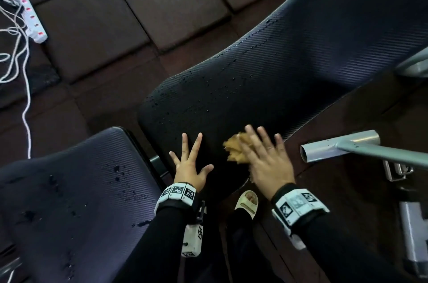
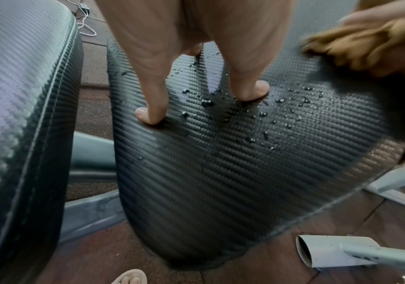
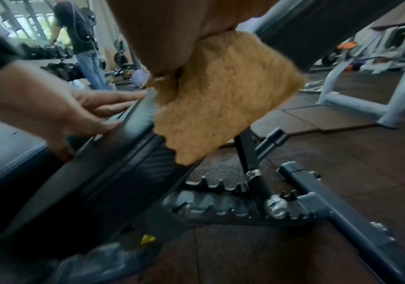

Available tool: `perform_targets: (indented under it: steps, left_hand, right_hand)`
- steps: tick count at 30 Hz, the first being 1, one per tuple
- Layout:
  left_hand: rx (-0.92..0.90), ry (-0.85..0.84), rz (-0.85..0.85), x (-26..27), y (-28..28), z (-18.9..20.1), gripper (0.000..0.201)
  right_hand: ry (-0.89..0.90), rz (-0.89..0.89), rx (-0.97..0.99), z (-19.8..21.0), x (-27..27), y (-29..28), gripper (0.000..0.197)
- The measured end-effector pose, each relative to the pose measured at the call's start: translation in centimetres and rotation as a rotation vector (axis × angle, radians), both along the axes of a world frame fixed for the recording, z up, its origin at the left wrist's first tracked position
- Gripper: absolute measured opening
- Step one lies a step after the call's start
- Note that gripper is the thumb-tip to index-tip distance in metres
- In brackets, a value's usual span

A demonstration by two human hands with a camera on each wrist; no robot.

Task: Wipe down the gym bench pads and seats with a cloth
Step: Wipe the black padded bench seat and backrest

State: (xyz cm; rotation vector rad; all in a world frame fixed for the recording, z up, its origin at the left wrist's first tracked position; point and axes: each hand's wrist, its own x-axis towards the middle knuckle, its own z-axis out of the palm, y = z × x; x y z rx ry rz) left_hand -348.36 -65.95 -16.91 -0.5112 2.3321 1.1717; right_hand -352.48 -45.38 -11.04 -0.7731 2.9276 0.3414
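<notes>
The left hand [image 1: 190, 168] lies flat on the long black ribbed back pad [image 1: 289, 69] of the bench; its fingers [image 2: 151, 107] are straight and spread wide, and the tips press into the pad; small water drops [image 2: 264, 115] sit on the pad just past these fingertips and to their right. The right hand [image 1: 268, 162] lies flat too, just beside the left hand; its fingers are straight and a little spread; under them is the fluffy tan cloth [image 1: 236, 148], pressed onto the pad; the cloth sticks out to the left of the fingers, and one corner [image 3: 220, 107] hangs over the pad's near edge below the palm. The black ribbed seat pad [image 1: 69, 190] is to the left of the left hand's fingers, apart from them, with wet spots on it. A grey metal tube [image 1: 340, 146] of the frame lies to the right of the right hand's fingers; a white power strip [image 1: 30, 16] with white cords lies on the dark floor, well away past the left fingers.
</notes>
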Motion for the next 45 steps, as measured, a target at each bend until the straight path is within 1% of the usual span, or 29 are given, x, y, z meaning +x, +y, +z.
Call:
perform_targets:
  steps: [2,4,8,10,12,14,17,19,22,25,28,30,32,34,36,38,40,42,45]
  left_hand:
    - [-0.008,-0.015,-0.002,0.0,0.0,0.3,0.096]
    - [-0.018,-0.028,-0.006,0.0,0.1,0.5,0.096]
    - [-0.014,-0.036,-0.011,0.0,0.0,0.7,0.096]
    - [-0.016,-0.034,-0.010,0.0,0.0,0.8,0.096]
    - [-0.014,-0.027,-0.006,0.0,0.0,0.9,0.097]
    - [-0.012,-0.009,0.002,0.1,0.0,1.0,0.097]
    - [0.002,0.000,0.041,0.2,0.1,1.1,0.099]
    - [0.022,-0.006,0.060,0.2,0.1,1.0,0.101]
    - [0.040,-0.014,0.066,0.2,0.0,0.8,0.100]
    - [0.063,-0.016,0.073,0.1,0.0,0.7,0.101]
    - [0.068,-0.023,0.072,0.1,-0.1,0.8,0.102]
    - [0.060,-0.023,0.066,0.1,-0.1,0.7,0.102]
    - [0.060,-0.024,0.064,0.1,-0.1,0.6,0.102]
    - [0.067,-0.012,0.061,0.0,-0.2,0.5,0.101]
    - [0.065,-0.006,0.056,0.0,-0.2,0.3,0.100]
    - [0.065,-0.005,0.056,0.1,-0.3,0.0,0.102]
    - [0.064,0.005,0.061,0.1,-0.3,-0.2,0.102]
    - [0.064,0.000,0.063,0.2,-0.3,-0.2,0.102]
    - [0.050,-0.032,0.057,0.3,-0.3,0.2,0.105]
  right_hand:
    - [0.040,-0.131,-0.028,1.1,-1.9,0.8,0.067]
    - [0.099,-0.236,-0.081,2.2,-4.8,1.2,0.066]
    - [0.152,-0.400,-0.185,4.0,-11.1,0.2,0.065]
    - [0.164,-0.445,-0.209,4.5,-12.9,-1.0,0.064]
    - [0.157,-0.441,-0.239,4.7,-13.2,-1.8,0.068]
    - [0.140,-0.397,-0.246,4.5,-11.8,-2.0,0.070]
    - [0.061,-0.315,-0.114,3.7,-8.7,-0.8,0.065]
    - [0.027,-0.317,-0.061,3.6,-8.0,0.2,0.061]
    - [0.006,-0.364,-0.064,4.5,-10.0,-0.2,0.060]
    - [0.003,-0.402,-0.111,5.6,-14.0,-2.5,0.060]
    - [-0.028,-0.376,-0.135,6.0,-17.7,-5.6,0.059]
    - [-0.047,-0.318,-0.106,5.3,-18.6,-7.7,0.058]
    - [-0.076,-0.224,-0.080,4.1,-17.5,-9.6,0.059]
    - [-0.131,-0.112,-0.086,2.5,-14.7,-10.8,0.064]
    - [-0.196,-0.010,-0.080,1.1,-10.8,-10.7,0.071]
    - [-0.237,0.056,-0.057,0.2,-6.8,-9.5,0.076]
    - [-0.235,0.039,-0.054,0.0,-3.9,-7.5,0.077]
    - [-0.169,-0.024,-0.058,0.6,-2.6,-5.4,0.077]
    - [-0.108,-0.127,-0.087,2.3,-4.5,-3.1,0.074]
